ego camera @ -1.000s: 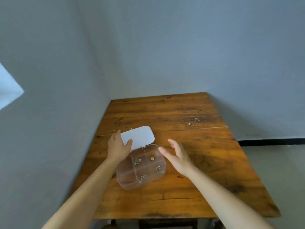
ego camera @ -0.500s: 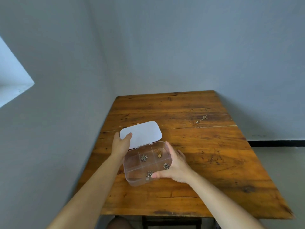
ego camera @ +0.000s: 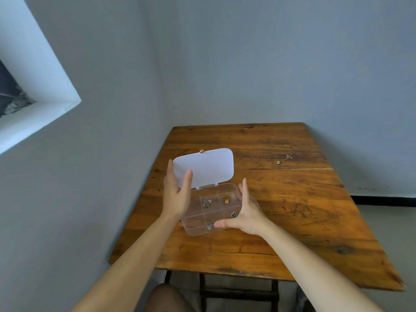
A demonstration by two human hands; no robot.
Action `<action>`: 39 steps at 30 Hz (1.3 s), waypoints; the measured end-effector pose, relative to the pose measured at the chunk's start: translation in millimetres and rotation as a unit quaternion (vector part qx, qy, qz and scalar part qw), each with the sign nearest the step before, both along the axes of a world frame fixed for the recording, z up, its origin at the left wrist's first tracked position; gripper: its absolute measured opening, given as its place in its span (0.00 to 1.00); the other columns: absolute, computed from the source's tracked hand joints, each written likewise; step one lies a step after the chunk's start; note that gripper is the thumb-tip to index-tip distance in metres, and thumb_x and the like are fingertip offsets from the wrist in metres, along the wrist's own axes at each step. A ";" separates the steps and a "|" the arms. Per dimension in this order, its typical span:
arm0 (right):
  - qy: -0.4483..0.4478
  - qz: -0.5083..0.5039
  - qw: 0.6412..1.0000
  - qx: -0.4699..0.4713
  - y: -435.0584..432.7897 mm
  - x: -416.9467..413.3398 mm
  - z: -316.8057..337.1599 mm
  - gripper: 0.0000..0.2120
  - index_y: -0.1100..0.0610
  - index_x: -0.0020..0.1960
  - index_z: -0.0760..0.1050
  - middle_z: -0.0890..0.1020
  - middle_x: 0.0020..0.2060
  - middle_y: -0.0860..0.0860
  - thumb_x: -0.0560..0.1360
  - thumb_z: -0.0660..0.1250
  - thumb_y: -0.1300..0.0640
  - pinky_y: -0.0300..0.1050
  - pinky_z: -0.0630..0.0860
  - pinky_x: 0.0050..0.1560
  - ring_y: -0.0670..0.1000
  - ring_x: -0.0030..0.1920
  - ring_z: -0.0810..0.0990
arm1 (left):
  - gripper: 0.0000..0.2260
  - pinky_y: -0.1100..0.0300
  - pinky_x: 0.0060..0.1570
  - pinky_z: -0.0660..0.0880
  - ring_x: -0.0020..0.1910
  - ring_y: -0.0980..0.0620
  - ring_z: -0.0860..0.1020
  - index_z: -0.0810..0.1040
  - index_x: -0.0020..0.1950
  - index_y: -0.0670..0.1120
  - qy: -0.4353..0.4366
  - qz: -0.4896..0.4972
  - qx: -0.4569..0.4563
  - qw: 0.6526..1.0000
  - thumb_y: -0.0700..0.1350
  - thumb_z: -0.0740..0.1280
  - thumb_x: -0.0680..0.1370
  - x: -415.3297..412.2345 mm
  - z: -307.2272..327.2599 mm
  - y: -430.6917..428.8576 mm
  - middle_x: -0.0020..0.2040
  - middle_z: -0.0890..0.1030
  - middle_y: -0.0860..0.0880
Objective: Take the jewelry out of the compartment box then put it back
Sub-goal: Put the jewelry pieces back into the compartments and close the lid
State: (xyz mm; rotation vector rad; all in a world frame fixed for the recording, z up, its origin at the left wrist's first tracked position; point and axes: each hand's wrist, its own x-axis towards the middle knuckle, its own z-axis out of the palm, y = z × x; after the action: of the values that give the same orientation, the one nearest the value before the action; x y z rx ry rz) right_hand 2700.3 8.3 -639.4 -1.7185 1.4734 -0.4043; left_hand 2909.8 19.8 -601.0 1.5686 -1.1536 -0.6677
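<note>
A clear plastic compartment box (ego camera: 195, 224) is held between both hands above the wooden table (ego camera: 281, 212), its white lid (ego camera: 207, 167) standing open at the back. Several small jewelry pieces lie in its compartments: a silver one (ego camera: 206, 202), a gold one (ego camera: 226, 198), and two more silver ones (ego camera: 234, 214) (ego camera: 211, 221). My left hand (ego camera: 176, 194) grips the box's left side, thumb on the lid. My right hand (ego camera: 244, 212) grips the right side, thumb along the front edge.
A small gold bead (ego camera: 201, 151) lies on the table just behind the lid. A loose jewelry piece (ego camera: 284, 159) lies at the table's far right. Grey walls close in at the left and back. My knee (ego camera: 166, 298) shows below the table's near edge.
My right hand came in and took hold of the box's right side. Both hands now hold the box, raised and shifted slightly right, with the lid more upright.
</note>
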 end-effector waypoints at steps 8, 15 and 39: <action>-0.090 0.025 0.991 -0.096 -4.3 7.5 47.3 0.66 0.39 0.74 0.23 0.40 0.81 0.49 0.65 0.79 0.40 0.58 0.53 0.75 0.55 0.80 0.48 | 0.31 0.59 0.71 0.63 0.75 0.54 0.64 0.53 0.79 0.55 -0.030 -0.037 -0.016 0.999 0.62 0.58 0.79 -2.4 0.7 44.3 0.77 0.64 0.53; -0.044 0.062 0.986 -0.148 28.8 -5.4 21.7 0.55 0.40 0.76 0.26 0.37 0.80 0.45 0.74 0.71 0.42 0.55 0.49 0.76 0.49 0.80 0.43 | 0.33 0.64 0.68 0.57 0.73 0.64 0.56 0.48 0.80 0.56 -0.035 -0.069 0.018 0.997 0.63 0.56 0.78 -12.4 -12.6 78.8 0.76 0.57 0.62; 0.177 0.048 0.974 -0.131 43.8 -17.8 -28.8 0.54 0.52 0.79 0.31 0.34 0.79 0.51 0.72 0.59 0.26 0.49 0.39 0.77 0.51 0.79 0.36 | 0.28 0.50 0.77 0.36 0.78 0.57 0.36 0.55 0.79 0.60 -0.518 -0.233 0.056 0.821 0.64 0.39 0.80 9.0 -26.8 25.3 0.81 0.44 0.56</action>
State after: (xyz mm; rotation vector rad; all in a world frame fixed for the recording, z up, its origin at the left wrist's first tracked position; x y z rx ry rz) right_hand 2682.6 52.1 -668.2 -2.1501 1.6336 -0.2561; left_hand 2918.8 45.1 -627.8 1.7928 -2.3956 -0.1099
